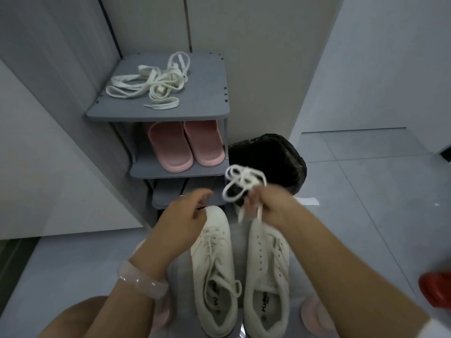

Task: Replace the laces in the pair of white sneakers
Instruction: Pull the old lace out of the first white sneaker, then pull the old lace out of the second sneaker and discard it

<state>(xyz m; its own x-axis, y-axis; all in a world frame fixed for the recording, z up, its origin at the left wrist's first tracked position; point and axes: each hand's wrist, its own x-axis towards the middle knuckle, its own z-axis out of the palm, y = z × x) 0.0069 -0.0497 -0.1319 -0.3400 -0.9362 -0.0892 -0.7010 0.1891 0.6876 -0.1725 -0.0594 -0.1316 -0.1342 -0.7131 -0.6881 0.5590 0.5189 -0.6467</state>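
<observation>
Your right hand (271, 206) fingers pinch a bunched white lace (241, 182) above the unlaced right sneaker (267, 269), while your left hand (188, 213), loosely spread, hovers over the still-laced left sneaker (214, 269), both pointing away.

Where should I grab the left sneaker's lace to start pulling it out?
Pinch the loose end of the lace beside the opening of the left sneaker, coming from above. It lies free over the collar, while the crossings nearer the toe look flat and snug.

right insole (264, 307) "MUNDO" (blurred), left unreadable
</observation>
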